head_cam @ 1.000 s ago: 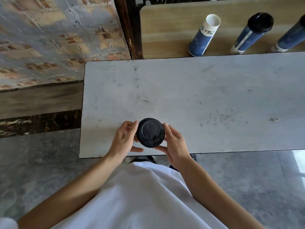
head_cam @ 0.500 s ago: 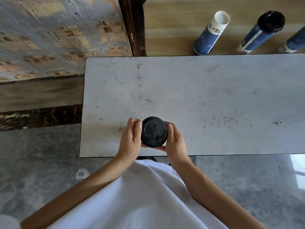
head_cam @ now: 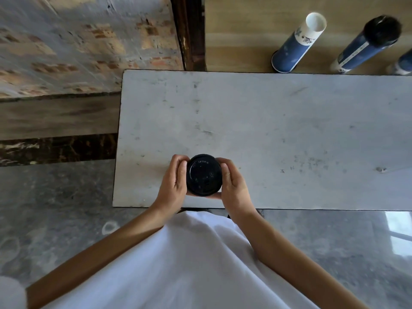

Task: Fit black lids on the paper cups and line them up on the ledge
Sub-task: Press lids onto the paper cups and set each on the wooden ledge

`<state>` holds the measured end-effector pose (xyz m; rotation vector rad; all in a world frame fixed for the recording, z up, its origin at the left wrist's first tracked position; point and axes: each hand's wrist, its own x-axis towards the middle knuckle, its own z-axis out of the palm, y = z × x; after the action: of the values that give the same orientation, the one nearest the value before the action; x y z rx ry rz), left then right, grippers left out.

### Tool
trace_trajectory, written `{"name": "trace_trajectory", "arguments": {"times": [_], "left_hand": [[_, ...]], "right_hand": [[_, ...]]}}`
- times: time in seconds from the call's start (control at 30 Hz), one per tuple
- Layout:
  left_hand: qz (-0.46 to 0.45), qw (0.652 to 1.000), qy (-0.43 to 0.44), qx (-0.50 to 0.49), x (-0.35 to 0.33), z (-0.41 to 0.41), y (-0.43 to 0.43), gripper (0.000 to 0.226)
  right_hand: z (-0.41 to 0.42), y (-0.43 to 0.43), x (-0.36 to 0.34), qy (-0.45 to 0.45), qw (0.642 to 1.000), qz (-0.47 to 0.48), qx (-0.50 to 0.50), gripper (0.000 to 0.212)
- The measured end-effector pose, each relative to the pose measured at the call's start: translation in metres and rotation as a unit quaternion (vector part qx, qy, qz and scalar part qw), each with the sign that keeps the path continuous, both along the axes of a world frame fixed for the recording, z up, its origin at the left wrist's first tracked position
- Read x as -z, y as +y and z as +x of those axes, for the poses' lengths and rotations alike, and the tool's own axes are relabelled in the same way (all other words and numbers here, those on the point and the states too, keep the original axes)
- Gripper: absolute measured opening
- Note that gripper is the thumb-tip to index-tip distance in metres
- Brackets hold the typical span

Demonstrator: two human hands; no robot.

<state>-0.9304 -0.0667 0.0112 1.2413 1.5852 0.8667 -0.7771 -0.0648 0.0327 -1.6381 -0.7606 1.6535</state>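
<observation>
A black lid faces up at me near the front edge of the grey table. My left hand grips its left side and my right hand its right side, fingers curled around the rim. Anything under the lid is hidden by it and my hands. On the wooden ledge behind the table stand a blue and white paper cup without a lid, a cup with a black lid to its right, and a third cup cut off at the frame's right edge.
A brick wall and a dark post are at the far left. The grey floor lies left of and in front of the table. My white shirt fills the bottom of the view.
Both hands have closed in tighter around the lid, fingers wrapping further over its rim. The view has shifted a little, so the ledge cups sit further right.
</observation>
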Motion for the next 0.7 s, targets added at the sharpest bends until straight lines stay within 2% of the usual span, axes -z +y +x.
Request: {"name": "trace_trajectory", "arguments": {"times": [0.1,0.17,0.27,0.37,0.5,0.7], "left_hand": [[-0.043,0.999,-0.021,-0.003,-0.002,-0.011,-0.006,0.028],[-0.047,0.998,-0.030,0.004,-0.007,-0.016,-0.008,0.031],[-0.091,0.991,-0.097,-0.003,-0.016,-0.014,-0.012,0.030],[-0.104,0.989,-0.099,-0.025,-0.022,-0.012,-0.013,0.019],[-0.123,0.988,-0.074,-0.053,-0.021,-0.014,-0.005,0.019],[-0.160,0.981,-0.099,-0.036,-0.021,-0.014,0.001,0.028]], "right_hand": [[-0.004,-0.004,-0.002,0.019,1.000,-0.014,0.009,0.032],[-0.005,-0.010,-0.003,0.066,0.996,-0.042,0.039,0.033],[-0.004,-0.020,0.000,0.141,0.986,-0.056,0.077,0.034],[-0.001,-0.025,-0.001,0.177,0.977,-0.053,0.106,0.031],[0.004,-0.018,-0.003,0.134,0.987,-0.027,0.081,0.023],[0.011,-0.006,-0.001,0.089,0.994,-0.059,0.025,0.019]]}}
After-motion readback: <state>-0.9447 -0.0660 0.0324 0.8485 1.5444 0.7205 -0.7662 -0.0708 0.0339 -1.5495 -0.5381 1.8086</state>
